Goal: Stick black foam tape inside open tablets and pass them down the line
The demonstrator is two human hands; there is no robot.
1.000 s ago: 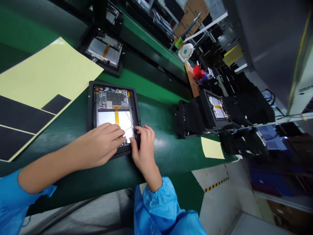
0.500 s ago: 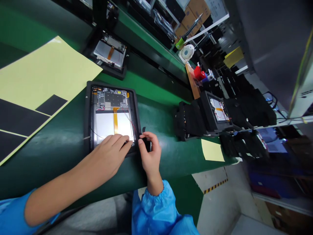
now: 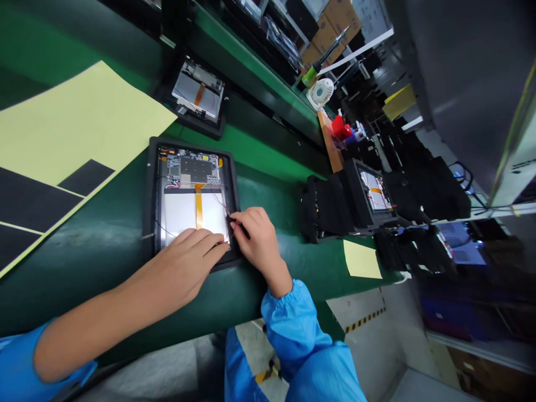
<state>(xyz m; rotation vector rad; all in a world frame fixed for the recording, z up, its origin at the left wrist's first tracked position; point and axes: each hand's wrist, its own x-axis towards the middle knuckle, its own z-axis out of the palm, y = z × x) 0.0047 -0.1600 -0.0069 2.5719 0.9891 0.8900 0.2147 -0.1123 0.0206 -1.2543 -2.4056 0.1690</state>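
Note:
An opened tablet [image 3: 190, 190] lies in a black tray [image 3: 149, 195] on the green bench, its circuit board, silver battery and orange ribbon cable exposed. My left hand [image 3: 184, 265] rests flat on the tablet's near edge, fingers stretched out. My right hand [image 3: 256, 240] is curled at the tablet's right edge, its fingertips pinching a small black piece beside the thin red wires.
A pale yellow sheet [image 3: 79, 123] with black strips [image 3: 37, 204] lies at the left. Another opened tablet [image 3: 200, 97] sits farther back. A stack of black trays [image 3: 330, 206] with a tablet [image 3: 374, 190] stands at the right, beside a yellow note [image 3: 362, 259]. A small fan [image 3: 321, 89] is behind.
My right hand moved from the tray's near right corner up to the tablet's right edge, still pinching the small black piece. My left hand stayed flat on the near edge.

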